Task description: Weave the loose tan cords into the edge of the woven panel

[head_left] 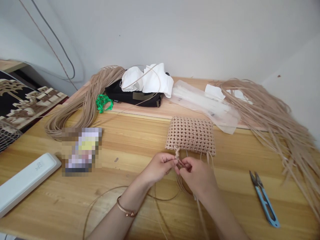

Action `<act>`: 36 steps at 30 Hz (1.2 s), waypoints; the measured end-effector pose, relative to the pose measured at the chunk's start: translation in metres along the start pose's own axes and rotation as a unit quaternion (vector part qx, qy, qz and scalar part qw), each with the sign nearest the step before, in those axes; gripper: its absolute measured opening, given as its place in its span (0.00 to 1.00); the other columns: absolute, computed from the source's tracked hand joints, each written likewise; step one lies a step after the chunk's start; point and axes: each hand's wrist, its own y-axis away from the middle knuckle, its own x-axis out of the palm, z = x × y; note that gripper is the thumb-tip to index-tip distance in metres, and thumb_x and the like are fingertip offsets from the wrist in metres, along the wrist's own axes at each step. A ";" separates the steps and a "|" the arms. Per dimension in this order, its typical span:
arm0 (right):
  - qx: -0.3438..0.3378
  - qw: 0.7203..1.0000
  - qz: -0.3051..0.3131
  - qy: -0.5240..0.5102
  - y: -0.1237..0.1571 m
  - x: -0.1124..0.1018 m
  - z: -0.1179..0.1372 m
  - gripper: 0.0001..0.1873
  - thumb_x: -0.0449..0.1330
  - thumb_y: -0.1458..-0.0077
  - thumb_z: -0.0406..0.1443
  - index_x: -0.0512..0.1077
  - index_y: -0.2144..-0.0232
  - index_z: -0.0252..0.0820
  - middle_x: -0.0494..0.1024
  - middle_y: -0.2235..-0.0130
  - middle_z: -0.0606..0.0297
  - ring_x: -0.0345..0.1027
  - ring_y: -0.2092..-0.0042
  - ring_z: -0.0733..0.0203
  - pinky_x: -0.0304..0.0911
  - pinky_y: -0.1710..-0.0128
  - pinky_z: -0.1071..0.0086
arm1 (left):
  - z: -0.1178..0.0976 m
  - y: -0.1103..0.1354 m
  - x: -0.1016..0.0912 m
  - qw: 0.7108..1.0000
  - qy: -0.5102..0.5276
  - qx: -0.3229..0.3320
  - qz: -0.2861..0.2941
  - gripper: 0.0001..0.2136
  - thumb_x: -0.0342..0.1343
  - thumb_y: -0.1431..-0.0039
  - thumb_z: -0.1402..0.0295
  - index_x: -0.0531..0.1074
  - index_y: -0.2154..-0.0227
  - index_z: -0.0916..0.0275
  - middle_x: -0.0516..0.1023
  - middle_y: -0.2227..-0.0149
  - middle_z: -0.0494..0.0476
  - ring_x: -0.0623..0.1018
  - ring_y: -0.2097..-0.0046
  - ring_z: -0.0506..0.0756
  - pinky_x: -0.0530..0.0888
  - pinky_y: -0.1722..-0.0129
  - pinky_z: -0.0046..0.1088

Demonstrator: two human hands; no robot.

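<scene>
A beige knotted cord panel (191,135) lies flat on the wooden table (132,136) just beyond my hands. My left hand (160,166) and my right hand (197,175) meet at its near left corner. Both pinch the loose cord strands (178,156) that hang from that corner, fingers closed tight around them. More strands trail from the panel's near edge under my right hand and curl across the table toward me. A thin bracelet sits on my left wrist.
Blue thread snips (265,200) lie to the right. Bundles of beige cord lie at the back left (87,100) and far right (280,123). A black bag (130,95) with white tissue, a clear plastic sleeve (205,105), a white case (25,180) and a blurred card (81,150) surround the work.
</scene>
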 end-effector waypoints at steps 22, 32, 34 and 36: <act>-0.202 0.933 -0.265 0.135 0.018 0.027 -0.021 0.16 0.44 0.44 0.31 0.72 0.66 0.38 0.76 0.70 0.59 0.68 0.72 0.61 0.56 0.76 0.70 | -0.001 0.000 0.001 0.999 0.046 -0.011 -0.013 0.15 0.54 0.53 0.59 0.68 0.83 0.68 0.58 0.87 0.45 0.50 0.83 0.43 0.44 0.81 0.23; -0.101 0.985 -0.082 -0.111 0.013 0.020 -0.004 0.11 0.52 0.55 0.30 0.71 0.68 0.41 0.77 0.69 0.62 0.70 0.67 0.59 0.63 0.66 0.67 | 0.000 -0.001 0.003 0.998 0.037 0.052 -0.005 0.14 0.52 0.50 0.64 0.64 0.86 0.66 0.65 0.82 0.50 0.64 0.76 0.47 0.60 0.73 0.22; -0.069 0.978 -0.070 -0.181 0.012 0.021 0.000 0.10 0.52 0.56 0.29 0.70 0.69 0.40 0.76 0.70 0.62 0.71 0.67 0.60 0.63 0.66 0.67 | 0.000 -0.001 0.004 0.998 0.023 0.059 -0.014 0.14 0.52 0.50 0.65 0.63 0.87 0.66 0.64 0.82 0.49 0.63 0.76 0.46 0.59 0.74 0.22; -0.036 0.967 -0.061 -0.244 0.009 0.024 0.002 0.09 0.53 0.56 0.31 0.68 0.69 0.40 0.76 0.71 0.63 0.71 0.68 0.61 0.63 0.66 0.68 | 0.000 -0.001 0.003 0.997 -0.002 0.069 -0.022 0.14 0.51 0.50 0.66 0.62 0.87 0.66 0.62 0.83 0.48 0.62 0.77 0.46 0.58 0.75 0.22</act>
